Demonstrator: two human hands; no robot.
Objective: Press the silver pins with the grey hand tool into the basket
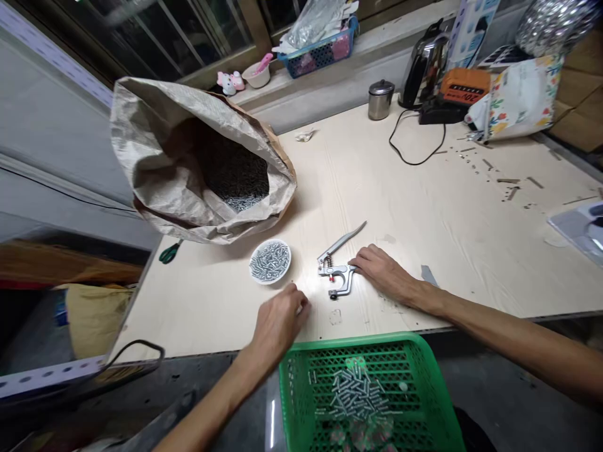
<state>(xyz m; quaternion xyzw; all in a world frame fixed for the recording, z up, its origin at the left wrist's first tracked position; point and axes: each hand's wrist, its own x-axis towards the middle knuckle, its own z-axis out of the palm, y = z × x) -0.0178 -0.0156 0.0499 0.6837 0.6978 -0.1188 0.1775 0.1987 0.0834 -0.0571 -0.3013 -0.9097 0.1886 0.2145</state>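
Note:
My right hand (384, 274) is wrapped round the lower handle of metal snap-fastener pliers (343, 271), which lie on the table with jaws apart and the upper handle raised. A spring and a small red part show near their pivot. My left hand (281, 316) is closed just left of the pliers' jaw, above the table's front part. Its fingertips are pressed together, and what they hold, if anything, is hidden. Behind that hand stands a white bowl (270, 261) full of small silvery metal pieces. In front, a green plastic basket (291, 402) holds a heap of metal pins or tubes.
A large open sack (155, 188) with dark and silvery pieces stands at the back left. Dark-green-handled scissors (170, 252) lie near the left edge. A lidded metal canister (380, 100), an electric kettle (424, 66) and a black cable (414, 162) are farther back.

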